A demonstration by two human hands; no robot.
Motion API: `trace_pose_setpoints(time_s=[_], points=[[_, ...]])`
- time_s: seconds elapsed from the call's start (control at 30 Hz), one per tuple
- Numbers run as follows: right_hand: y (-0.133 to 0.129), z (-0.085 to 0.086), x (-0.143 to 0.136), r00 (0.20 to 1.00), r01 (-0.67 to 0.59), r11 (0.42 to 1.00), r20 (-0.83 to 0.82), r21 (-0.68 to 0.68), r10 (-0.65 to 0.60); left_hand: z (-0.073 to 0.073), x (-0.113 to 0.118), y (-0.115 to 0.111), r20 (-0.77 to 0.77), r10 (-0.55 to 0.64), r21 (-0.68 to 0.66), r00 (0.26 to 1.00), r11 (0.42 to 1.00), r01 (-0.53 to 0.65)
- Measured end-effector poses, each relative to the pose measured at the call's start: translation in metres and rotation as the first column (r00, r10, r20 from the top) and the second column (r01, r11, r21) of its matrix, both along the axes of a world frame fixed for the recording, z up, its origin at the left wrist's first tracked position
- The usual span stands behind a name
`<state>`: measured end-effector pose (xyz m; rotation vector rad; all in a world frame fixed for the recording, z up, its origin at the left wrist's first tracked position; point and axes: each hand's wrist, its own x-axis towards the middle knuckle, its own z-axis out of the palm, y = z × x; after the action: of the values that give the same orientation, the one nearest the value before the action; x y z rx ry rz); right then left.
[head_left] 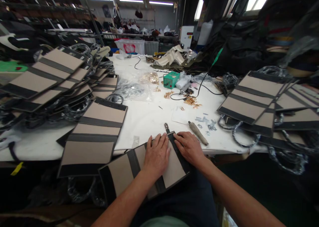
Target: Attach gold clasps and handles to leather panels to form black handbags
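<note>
A beige panel with black bands (119, 173) lies tilted across my lap and the table's front edge. My left hand (156, 154) rests flat on it, fingers stretched toward its far end. At the panel's dark right-hand border, my right hand (189, 147) presses with its fingers bent; whether they pinch anything is hidden. A short strap with a metal end (166, 127) sticks out from the panel's far corner, just beyond both hands. Right of my right hand lies a wrapped, stick-like tool (198, 133).
Similar panels with plastic-wrapped handles are piled at left (93, 137) and right (249, 97). On the white table (144, 117) are a green box (171, 79) with a cable, gold-coloured pieces (191, 101), small metal plates (211, 125) and clear plastic bags (134, 89).
</note>
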<state>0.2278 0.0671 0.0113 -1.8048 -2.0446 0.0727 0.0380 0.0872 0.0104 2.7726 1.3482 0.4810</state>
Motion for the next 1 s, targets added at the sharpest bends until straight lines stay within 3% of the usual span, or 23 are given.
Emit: trace_pose_setpoints(time_s=[0.33, 0.77, 0.87, 1.0], points=[[0.002, -0.009, 0.01, 0.997, -0.061, 0.998, -0.052, -0.022, 0.06, -0.012, 0.002, -0.001, 0.008, -0.043, -0.026, 0.999, 0.999, 0.043], [-0.001, 0.002, 0.005, 0.99, -0.07, 0.994, 0.119, -0.081, 0.08, -0.011, 0.006, -0.001, -0.126, -0.049, 0.021, 0.991, 0.998, 0.052], [-0.001, 0.001, 0.005, 0.995, -0.095, 0.993, 0.037, -0.069, 0.098, -0.008, 0.004, -0.001, -0.089, -0.047, 0.01, 0.995, 0.999, 0.048], [-0.005, 0.002, 0.019, 0.954, -0.064, 0.996, -0.29, 0.06, 0.079, -0.008, -0.001, -0.001, -0.015, -0.066, -0.007, 0.998, 0.998, 0.065]])
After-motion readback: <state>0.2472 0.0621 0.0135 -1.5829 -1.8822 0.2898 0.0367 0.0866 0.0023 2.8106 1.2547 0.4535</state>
